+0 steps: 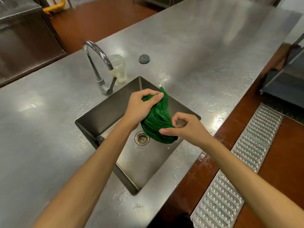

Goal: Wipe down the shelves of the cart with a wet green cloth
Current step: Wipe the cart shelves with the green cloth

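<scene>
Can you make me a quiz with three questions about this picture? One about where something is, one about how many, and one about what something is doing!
1. Where is the cloth?
A. Over the sink
B. On the floor
C. On a chair

2. How many clear jars stand by the tap?
A. Three
B. One
C. Two

3. What is the left hand doing?
A. Turning the tap
B. Lying flat on the counter
C. Gripping the cloth

Answers:
1 A: the cloth is held up above the sink, not lying on anything.
2 B: only a single jar stands behind the tap.
3 C: its fingers curl round the cloth's upper end.
</scene>
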Demonstrator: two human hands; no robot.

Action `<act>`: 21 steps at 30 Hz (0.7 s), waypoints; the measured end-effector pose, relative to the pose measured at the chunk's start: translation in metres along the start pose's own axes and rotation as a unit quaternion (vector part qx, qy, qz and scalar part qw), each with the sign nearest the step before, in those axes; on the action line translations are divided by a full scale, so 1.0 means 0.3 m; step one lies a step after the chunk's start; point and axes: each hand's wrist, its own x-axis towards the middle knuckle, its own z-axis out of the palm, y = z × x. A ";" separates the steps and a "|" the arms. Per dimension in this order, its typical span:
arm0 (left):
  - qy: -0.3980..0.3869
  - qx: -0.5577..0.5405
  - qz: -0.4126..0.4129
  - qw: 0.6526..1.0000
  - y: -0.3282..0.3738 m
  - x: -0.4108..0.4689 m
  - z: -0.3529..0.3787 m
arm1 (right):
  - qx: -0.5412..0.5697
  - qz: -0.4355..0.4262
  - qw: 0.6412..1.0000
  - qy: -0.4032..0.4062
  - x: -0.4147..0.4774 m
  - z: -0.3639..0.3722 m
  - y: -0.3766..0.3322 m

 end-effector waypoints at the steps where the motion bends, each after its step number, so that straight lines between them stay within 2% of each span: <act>1: -0.008 0.006 0.010 1.000 0.018 -0.010 0.040 | 0.003 -0.002 1.000 0.007 -0.027 -0.028 0.007; 8: -0.009 0.039 0.068 0.997 0.107 -0.068 0.335 | 0.043 0.025 0.996 0.081 -0.193 -0.232 0.038; 15: -0.017 0.088 0.133 0.987 0.191 -0.092 0.583 | 0.095 -0.019 0.987 0.130 -0.348 -0.424 0.051; 21: -0.061 0.140 0.217 0.964 0.253 -0.131 0.806 | 0.084 -0.032 0.968 0.233 -0.465 -0.608 0.083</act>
